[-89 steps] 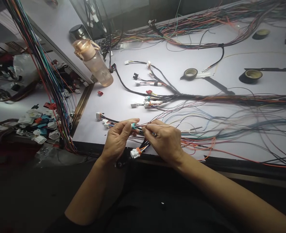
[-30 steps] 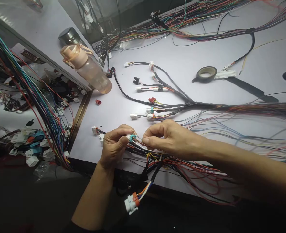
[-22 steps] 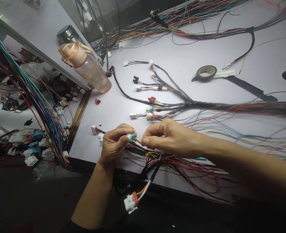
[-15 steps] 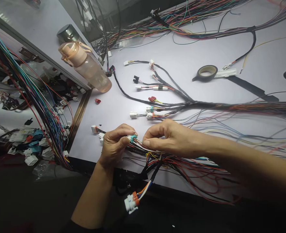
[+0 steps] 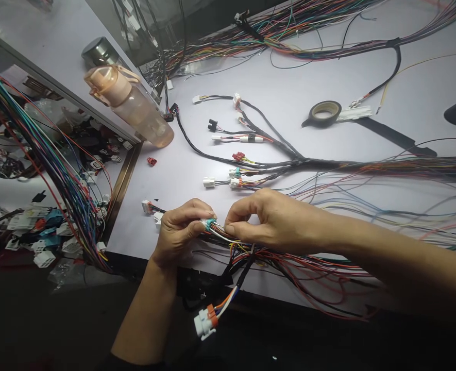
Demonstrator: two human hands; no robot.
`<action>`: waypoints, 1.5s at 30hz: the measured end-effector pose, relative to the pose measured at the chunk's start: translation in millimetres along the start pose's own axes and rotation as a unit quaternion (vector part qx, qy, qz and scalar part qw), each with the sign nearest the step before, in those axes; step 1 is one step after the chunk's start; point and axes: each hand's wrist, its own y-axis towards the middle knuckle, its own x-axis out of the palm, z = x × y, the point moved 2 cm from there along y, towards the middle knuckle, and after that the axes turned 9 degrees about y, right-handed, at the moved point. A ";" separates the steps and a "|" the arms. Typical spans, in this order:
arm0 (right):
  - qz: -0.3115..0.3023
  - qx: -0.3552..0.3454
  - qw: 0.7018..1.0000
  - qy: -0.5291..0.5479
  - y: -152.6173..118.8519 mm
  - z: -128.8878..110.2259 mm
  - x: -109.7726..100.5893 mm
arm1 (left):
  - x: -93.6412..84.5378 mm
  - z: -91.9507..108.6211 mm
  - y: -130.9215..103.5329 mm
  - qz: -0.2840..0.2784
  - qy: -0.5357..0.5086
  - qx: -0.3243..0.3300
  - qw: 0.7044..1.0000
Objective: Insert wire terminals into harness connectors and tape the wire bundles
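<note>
Dark short sleeve (image 5: 131, 363), bare hands (image 5: 179, 231).

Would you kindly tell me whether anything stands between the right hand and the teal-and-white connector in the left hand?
Nothing visible blocks the small gap between the right hand and the teal-and-white connector in the left hand; only thin wires from that connector cross it.

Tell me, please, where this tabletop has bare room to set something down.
White tabletop shows bare between the branched harness and tape roll, and between the loose red connector and the white connector to its right. Crowded: around the left hand and right hand, among loose wires, and along the far edge, under the wire bundle.
</note>
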 end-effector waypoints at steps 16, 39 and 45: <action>-0.009 -0.041 0.993 -0.110 -0.9 1.5 0.1 | -0.3 1.8 0.5 -0.035 0.031 0.015 0.999; 0.034 -0.002 0.995 -0.093 4.4 10.3 11.8 | 2.6 4.8 0.3 -0.025 0.117 0.050 0.992; 0.053 -0.002 0.995 -0.081 5.5 13.7 13.5 | 2.8 2.6 -1.0 -0.007 0.108 0.038 0.993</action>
